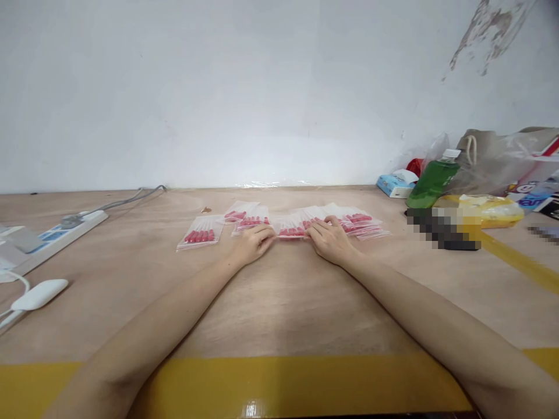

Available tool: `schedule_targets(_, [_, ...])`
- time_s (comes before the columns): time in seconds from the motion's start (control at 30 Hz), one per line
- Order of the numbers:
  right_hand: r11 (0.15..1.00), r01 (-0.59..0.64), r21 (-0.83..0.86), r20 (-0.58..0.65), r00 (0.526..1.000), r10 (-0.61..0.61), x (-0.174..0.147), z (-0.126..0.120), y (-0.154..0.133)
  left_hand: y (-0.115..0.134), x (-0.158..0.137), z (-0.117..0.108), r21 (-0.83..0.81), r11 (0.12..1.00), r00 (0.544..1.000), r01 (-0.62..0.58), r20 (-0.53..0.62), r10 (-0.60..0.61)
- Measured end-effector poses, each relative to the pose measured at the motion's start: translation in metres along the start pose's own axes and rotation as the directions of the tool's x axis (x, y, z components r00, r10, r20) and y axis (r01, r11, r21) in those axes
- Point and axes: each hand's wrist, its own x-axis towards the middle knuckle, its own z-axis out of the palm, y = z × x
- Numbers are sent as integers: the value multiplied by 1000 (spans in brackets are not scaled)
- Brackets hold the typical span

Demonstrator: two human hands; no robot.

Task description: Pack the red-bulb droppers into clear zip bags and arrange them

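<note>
Between my hands is a small see-through plastic bag (290, 226) with a row of red, elongated pieces inside; what these are I cannot make out. My left hand (253, 244) pinches its near left corner, fingers bent together. At its near right corner, the closed fingers of my right hand (331, 240) grip the edge. More such bags lie around it: one flat bag (201, 231) at the far left, a bag (239, 212) behind my left hand, and an overlapping spread of bags (362, 222) beyond and right of my right hand.
On the left lie a white power strip (89, 220) with a grey cable and a white plug-like piece (41, 294). At the right stand a green bottle (434, 177), a blue tissue pack (395, 185) and a yellow packet (491, 210). Yellow tape (288, 384) runs along the table's near edge.
</note>
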Motion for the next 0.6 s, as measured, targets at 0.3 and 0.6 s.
schedule_targets(0.3, [972, 21, 235, -42, 999, -11, -4, -3, -2, 10, 12, 11, -327, 933, 987, 147, 116, -115])
schedule_targets(0.6, [935, -12, 355, -27, 999, 23, -2, -6, -2, -28, -14, -41, -186, 950, 948, 251, -151, -280])
